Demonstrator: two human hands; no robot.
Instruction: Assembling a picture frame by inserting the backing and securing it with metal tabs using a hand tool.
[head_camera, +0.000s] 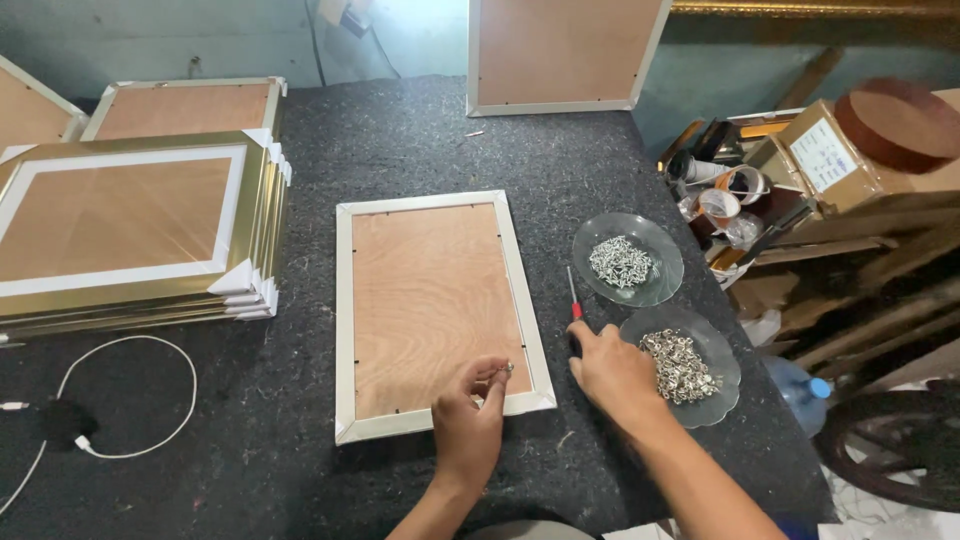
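Picture frame (430, 310) lies face-down on the dark felt-covered bench (400, 150), plywood backing up, silver/white moulding round it, long side running away from the person. Left hand (468, 425) sits at the frame's near right corner, fingers (492, 374) pinched together on a small metal bit of hardware (507, 368), held just above the backing board close to the inner edge of the moulding; can't tell exactly what kind of piece it is, too small. Right hand (612, 372) rests on the bench just right of the frame, fingers curled down onto the handle end of a red-handled screwdriver (573, 300), which lies btwn the frame and the dishes w/ its shaft pointing away from the person; grip looks loose, can't tell if it's fully closed on the tool. Right beside that hand, touching or nearly so, a clear glass dish (725, 375) heaped w/ small silver metal fittings. A 2nd glass dish (668, 250) w/ a pile of small screws sits just beyond it, near the bench's right edge. Left side of bench: a stack of gold frames (130, 230) w/ white corner protectors, more frames behind them. Another face-down frame (560, 50) at the far edge. Near left: white cable (130, 400) looped on the felt, running to a dark object. Off the bench at right, cluttered wooden shelving w/ cardboard boxes (825, 150) and tape rolls.
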